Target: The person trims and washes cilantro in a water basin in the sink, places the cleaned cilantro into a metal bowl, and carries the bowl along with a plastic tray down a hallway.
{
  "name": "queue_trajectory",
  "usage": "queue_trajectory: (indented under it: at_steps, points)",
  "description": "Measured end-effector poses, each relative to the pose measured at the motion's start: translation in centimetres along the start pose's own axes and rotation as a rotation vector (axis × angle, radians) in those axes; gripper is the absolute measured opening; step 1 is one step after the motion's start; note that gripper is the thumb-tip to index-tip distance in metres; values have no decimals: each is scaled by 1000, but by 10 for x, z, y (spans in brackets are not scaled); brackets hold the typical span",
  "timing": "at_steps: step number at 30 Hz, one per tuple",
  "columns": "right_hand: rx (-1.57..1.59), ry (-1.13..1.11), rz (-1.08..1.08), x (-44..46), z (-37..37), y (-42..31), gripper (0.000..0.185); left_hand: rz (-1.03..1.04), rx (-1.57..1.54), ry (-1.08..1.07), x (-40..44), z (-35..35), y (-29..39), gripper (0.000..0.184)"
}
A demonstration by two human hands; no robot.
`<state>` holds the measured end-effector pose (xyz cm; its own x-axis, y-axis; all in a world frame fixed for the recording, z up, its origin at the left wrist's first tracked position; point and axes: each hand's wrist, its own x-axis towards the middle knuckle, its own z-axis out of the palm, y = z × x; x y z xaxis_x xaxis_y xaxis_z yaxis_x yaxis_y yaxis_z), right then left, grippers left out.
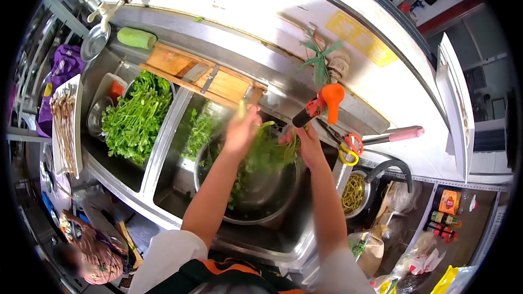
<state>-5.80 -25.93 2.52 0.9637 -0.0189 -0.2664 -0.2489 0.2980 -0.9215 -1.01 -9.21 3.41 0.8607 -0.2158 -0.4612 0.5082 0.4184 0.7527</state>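
In the head view, leafy green stems [266, 155] are held over a big metal bowl [248, 221] in the sink [267, 239]. The stems are gripped by the right hand [308, 146]. The left hand [243, 129] is kept apart from it, with curled fingers; whether anything is pinched there cannot be told. More greens [139, 117] are piled to the left.

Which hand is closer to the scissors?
Right. The right hand is close by, just left of the scissors in the view; the left hand is farther left, below the wooden board.
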Motion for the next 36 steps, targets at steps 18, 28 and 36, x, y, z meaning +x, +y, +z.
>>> queue_trajectory:
  at_steps: [18, 28, 36]
  points:
    - [79, 129, -10, 14, -5, 7, 21, 260, 307, 194, -11, -86, -29, 30]
    - [253, 179, 30, 4, -15, -6, 8, 148, 304, 116, -35, -96, -30, 43]
    - [137, 169, -38, 2, -13, -2, 10, 336, 484, -303, -16, -41, -20, 44]
